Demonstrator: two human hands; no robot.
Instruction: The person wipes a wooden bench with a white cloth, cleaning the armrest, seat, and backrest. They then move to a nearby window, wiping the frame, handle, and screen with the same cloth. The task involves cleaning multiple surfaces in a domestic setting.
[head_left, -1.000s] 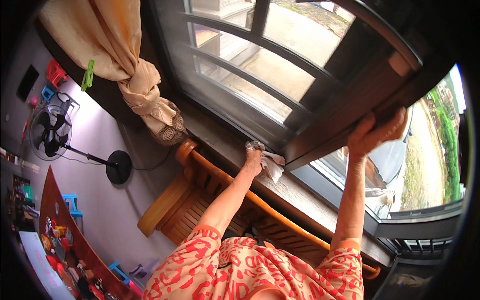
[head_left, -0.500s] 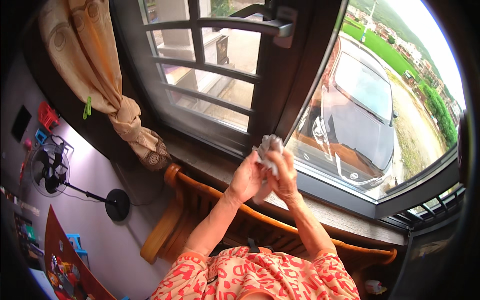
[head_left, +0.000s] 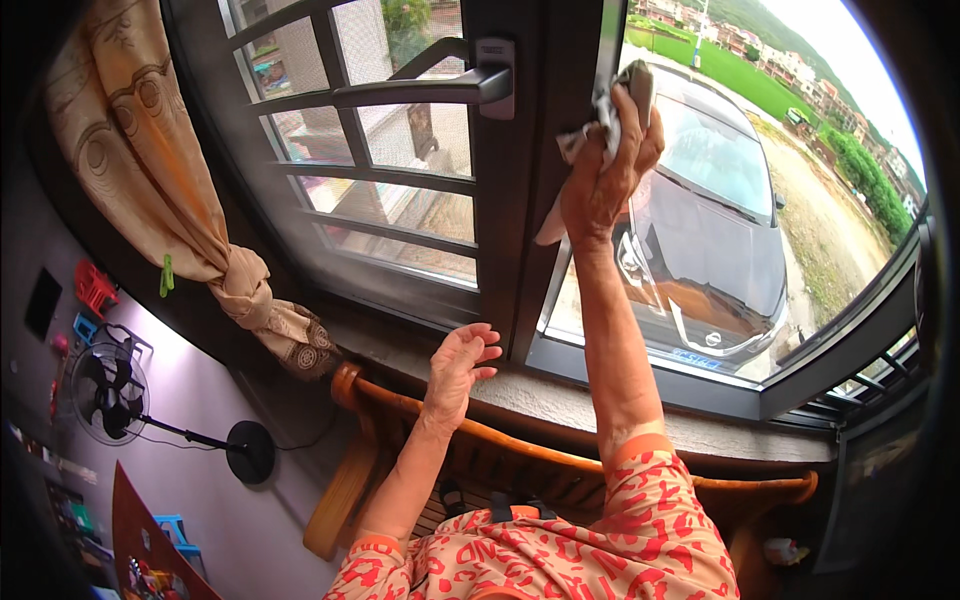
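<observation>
- Right hand (head_left: 612, 170), arm stretched upward, curls round a cloth (head_left: 604, 114) by the window frame's (head_left: 545, 130) right edge, perhaps touching it.
- Left hand (head_left: 462, 365), half-open, empty, hovers near the sill (head_left: 545, 398).

the right hand (head_left: 612, 180) holds a crumpled cloth (head_left: 606, 118) by the window frame (head_left: 518, 200); the left hand (head_left: 460, 372) hangs half-curled.

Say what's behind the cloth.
Past the edges of the cloth: dark window frame and the car outside. Whatever lies directly behind it is covered.
</observation>
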